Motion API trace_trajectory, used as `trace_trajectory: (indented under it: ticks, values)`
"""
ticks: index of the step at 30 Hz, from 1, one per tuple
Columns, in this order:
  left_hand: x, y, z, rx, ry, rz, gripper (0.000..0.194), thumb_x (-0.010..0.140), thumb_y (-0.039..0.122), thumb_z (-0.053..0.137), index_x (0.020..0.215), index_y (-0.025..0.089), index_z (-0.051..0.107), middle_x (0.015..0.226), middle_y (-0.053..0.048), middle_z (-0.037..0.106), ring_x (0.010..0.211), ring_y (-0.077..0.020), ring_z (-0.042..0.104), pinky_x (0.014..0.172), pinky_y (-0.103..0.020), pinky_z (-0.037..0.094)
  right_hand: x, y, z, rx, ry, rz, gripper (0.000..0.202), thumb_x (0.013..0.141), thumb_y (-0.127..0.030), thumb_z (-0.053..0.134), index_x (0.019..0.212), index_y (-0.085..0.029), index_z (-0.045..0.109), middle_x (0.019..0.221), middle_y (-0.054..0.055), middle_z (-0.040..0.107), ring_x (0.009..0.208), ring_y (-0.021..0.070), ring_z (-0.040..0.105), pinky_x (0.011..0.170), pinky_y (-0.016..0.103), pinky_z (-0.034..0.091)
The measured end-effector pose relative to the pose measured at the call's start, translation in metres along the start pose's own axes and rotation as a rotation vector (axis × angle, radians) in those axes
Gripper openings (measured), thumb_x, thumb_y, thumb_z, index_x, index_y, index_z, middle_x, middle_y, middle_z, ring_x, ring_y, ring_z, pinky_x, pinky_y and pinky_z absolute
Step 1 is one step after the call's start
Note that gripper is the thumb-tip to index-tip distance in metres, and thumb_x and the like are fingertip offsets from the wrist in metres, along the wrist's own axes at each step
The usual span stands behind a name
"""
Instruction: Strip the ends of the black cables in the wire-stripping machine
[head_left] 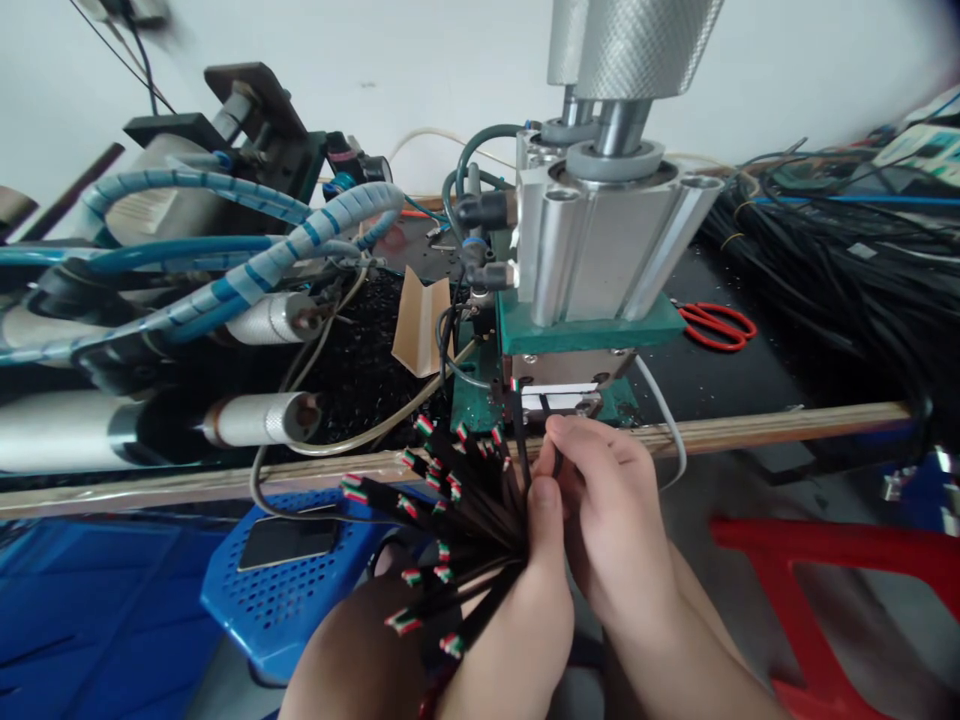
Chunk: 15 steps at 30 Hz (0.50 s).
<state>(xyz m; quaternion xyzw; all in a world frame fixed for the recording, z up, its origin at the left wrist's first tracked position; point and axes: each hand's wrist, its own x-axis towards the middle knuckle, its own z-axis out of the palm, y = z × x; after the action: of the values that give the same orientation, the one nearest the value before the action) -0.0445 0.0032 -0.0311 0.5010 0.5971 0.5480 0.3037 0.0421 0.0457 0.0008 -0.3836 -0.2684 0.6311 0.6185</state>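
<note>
My left hand (541, 590) is closed around a bundle of black cables (472, 500), whose ends fan out to the left with short red, white and green wires showing. My right hand (611, 480) pinches a single black cable (547, 404) between thumb and fingertips. That cable's tip lies at the white strip in the lower opening of a pneumatic press (600, 240). One more cable of the bundle stands upright just left of the opening. My two hands touch or nearly touch below the bench edge. Fingers partly hide the pinched cable.
Red-handled scissors (718, 327) lie right of the press, before a heap of black cables (825, 255). A folded cardboard piece (421, 322) and hose-wrapped machinery (225, 270) are at left. A phone (289, 537) rests on a blue stool (259, 610); a red stool (817, 590) stands right.
</note>
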Motion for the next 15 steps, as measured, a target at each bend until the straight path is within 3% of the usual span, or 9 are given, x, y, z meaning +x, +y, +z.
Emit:
trace_trajectory:
  ticks: [15]
  values:
    - [0.0026,0.0045,0.0017,-0.012,0.023,-0.009,0.025,0.104,0.038,0.072,0.082,0.026,0.075,0.08,-0.002,0.073,0.075,-0.0211,0.073,0.071,-0.032,0.064,0.001,-0.0009,0.0008,-0.004,0.036,0.034,0.042,0.092,-0.041,0.077,0.056,-0.021,0.066,0.051,-0.005,0.042,0.048,0.0106,0.035,0.047,0.025,0.03]
